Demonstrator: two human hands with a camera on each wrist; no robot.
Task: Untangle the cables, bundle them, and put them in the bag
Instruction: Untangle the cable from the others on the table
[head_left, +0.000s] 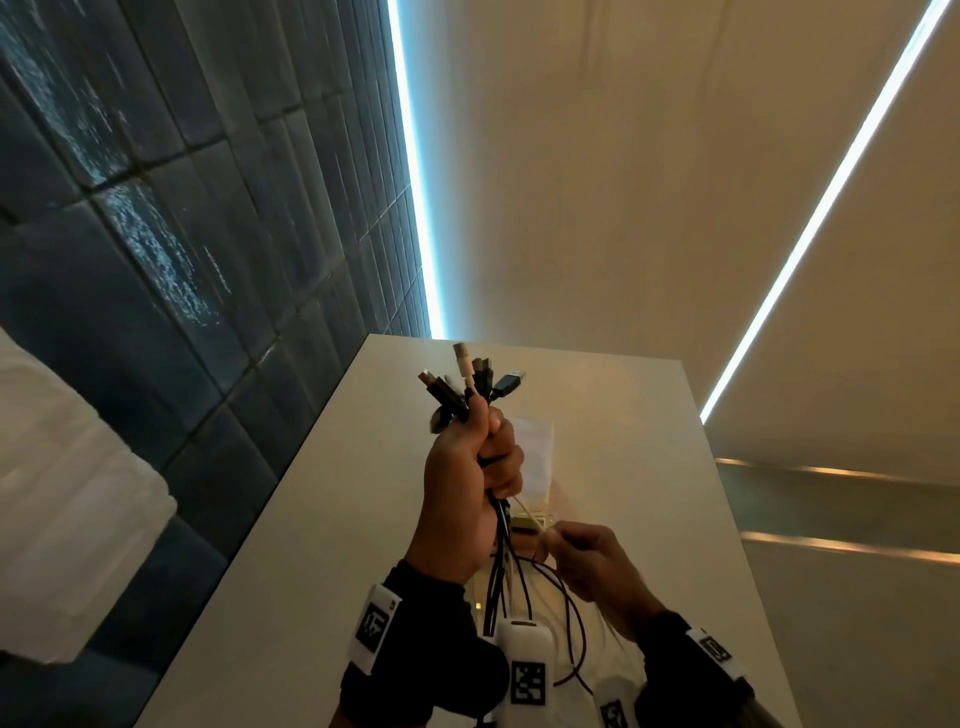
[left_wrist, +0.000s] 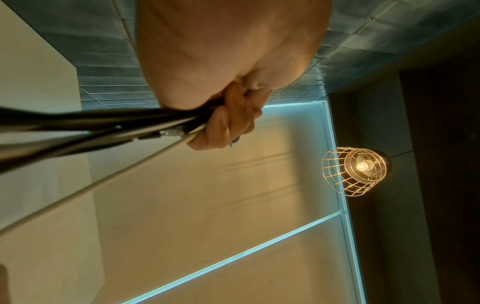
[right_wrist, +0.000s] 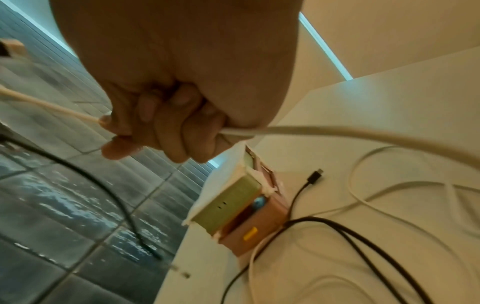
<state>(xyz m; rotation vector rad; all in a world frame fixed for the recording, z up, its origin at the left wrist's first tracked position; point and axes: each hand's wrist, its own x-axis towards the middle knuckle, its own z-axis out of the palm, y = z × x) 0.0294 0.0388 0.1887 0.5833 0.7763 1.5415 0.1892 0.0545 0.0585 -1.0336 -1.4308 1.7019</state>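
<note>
My left hand (head_left: 470, 470) is raised above the white table (head_left: 649, 467) and grips a bundle of cables (head_left: 467, 387), mostly black with one white; their plugs fan out above the fist. In the left wrist view the black cables (left_wrist: 103, 123) run out of the curled fingers (left_wrist: 228, 123). Lower and to the right, my right hand (head_left: 587, 558) holds the white cable (head_left: 527, 512), which runs up into the left fist. The right wrist view shows that fist (right_wrist: 166, 123) closed round the white cable (right_wrist: 337, 133). A clear plastic bag (head_left: 535, 452) lies flat on the table behind my hands.
A small pink and green box (right_wrist: 246, 209) stands on the table beside loose loops of black cable (right_wrist: 337, 230) and white cable (right_wrist: 389, 195). A dark tiled wall (head_left: 182, 234) runs along the table's left side. A caged lamp (left_wrist: 355, 170) hangs overhead.
</note>
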